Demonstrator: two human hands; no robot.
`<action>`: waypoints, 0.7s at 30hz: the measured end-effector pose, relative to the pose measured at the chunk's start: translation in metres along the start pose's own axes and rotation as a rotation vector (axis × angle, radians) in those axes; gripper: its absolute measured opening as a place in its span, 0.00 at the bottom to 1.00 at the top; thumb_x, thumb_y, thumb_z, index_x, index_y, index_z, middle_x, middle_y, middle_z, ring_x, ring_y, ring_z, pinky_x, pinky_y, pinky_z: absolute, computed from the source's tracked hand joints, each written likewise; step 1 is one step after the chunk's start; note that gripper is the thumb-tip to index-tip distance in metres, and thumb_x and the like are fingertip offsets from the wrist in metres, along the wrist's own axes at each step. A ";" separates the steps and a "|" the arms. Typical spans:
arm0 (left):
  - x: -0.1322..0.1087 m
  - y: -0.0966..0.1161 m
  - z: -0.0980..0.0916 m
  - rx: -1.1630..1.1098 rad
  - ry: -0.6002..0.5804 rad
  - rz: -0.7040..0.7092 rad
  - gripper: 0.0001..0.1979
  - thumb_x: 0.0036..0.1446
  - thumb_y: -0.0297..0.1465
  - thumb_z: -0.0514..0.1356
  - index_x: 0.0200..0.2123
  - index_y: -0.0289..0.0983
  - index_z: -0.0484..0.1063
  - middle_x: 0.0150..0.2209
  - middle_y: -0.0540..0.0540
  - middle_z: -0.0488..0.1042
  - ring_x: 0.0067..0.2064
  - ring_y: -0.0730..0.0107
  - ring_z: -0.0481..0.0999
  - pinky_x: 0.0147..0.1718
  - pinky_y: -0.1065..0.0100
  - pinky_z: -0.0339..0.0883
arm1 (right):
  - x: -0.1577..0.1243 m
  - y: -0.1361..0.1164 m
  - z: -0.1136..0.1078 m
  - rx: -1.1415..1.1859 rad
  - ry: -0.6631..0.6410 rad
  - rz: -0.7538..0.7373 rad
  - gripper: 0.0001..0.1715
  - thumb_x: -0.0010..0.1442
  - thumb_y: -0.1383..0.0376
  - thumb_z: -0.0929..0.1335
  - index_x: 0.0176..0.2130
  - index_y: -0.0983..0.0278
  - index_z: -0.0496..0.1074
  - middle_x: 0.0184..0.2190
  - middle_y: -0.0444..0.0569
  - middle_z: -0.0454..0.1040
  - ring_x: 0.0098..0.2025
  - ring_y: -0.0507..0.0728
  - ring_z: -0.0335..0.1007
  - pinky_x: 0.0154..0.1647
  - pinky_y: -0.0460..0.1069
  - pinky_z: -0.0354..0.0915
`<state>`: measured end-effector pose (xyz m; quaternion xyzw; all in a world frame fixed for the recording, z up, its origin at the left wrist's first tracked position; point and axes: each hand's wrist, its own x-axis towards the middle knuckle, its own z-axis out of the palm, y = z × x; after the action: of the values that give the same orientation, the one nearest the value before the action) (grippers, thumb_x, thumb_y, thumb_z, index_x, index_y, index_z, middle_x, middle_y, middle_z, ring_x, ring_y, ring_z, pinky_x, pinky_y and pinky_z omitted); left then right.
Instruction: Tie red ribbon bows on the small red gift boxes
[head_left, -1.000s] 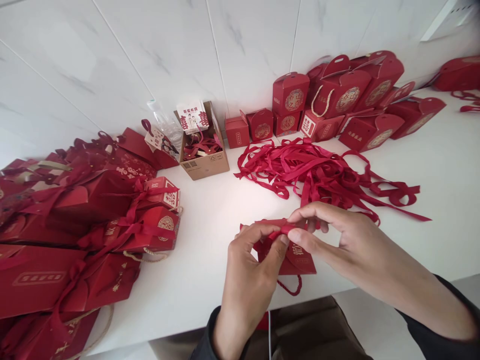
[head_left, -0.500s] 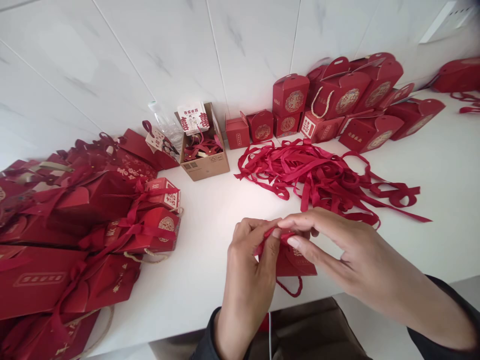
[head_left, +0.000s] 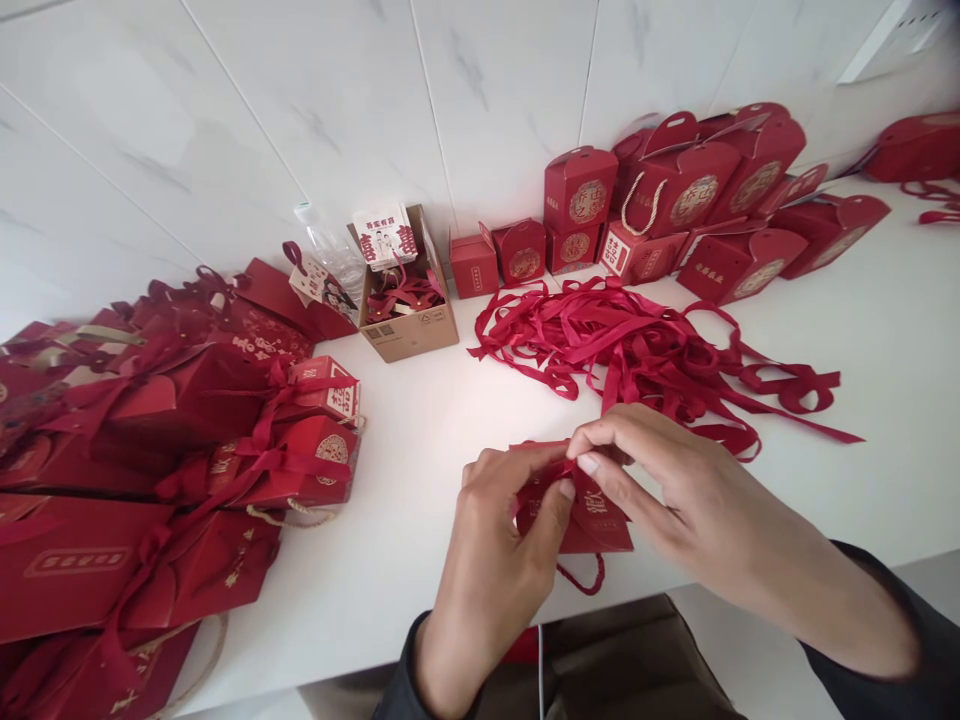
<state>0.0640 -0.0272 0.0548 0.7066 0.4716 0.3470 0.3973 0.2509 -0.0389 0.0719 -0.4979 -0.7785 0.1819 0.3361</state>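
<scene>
Both hands pinch at one spot: my left hand (head_left: 501, 540) and right hand (head_left: 664, 480) grasp the red ribbon strip (head_left: 564, 468) atop the small red paper gift box (head_left: 581, 510) near the white tabletop (head_left: 420, 450) edge. Box's long axis looks front-to-back, top flap away. Risk: ribbon slipping, or the box sliding off the edge.

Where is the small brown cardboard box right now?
In the head view, the small brown cardboard box sits left of centre near the white tiled wall, between the pile of tied red gift bags and the loose red ribbons.
</scene>
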 end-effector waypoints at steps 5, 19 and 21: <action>-0.001 -0.002 0.003 -0.220 0.096 -0.156 0.11 0.68 0.37 0.61 0.40 0.41 0.84 0.39 0.46 0.84 0.42 0.60 0.78 0.44 0.60 0.67 | -0.002 0.004 -0.002 0.020 0.034 -0.003 0.07 0.76 0.68 0.62 0.49 0.57 0.68 0.44 0.44 0.75 0.46 0.53 0.76 0.48 0.47 0.70; 0.005 0.007 0.007 -0.423 0.056 -0.195 0.13 0.66 0.38 0.61 0.34 0.37 0.80 0.29 0.49 0.79 0.30 0.71 0.71 0.31 0.69 0.64 | 0.000 -0.005 -0.007 0.067 -0.039 -0.110 0.08 0.76 0.67 0.63 0.50 0.58 0.71 0.44 0.45 0.76 0.48 0.53 0.76 0.49 0.48 0.71; 0.005 0.006 0.008 -0.380 0.052 -0.192 0.12 0.65 0.36 0.60 0.33 0.37 0.80 0.27 0.49 0.77 0.30 0.69 0.71 0.31 0.68 0.64 | 0.000 -0.004 -0.005 0.070 -0.017 -0.072 0.07 0.76 0.67 0.64 0.49 0.58 0.70 0.43 0.44 0.77 0.46 0.53 0.77 0.48 0.48 0.71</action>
<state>0.0746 -0.0254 0.0569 0.5617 0.4730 0.4082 0.5423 0.2517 -0.0403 0.0777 -0.4558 -0.7919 0.2011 0.3531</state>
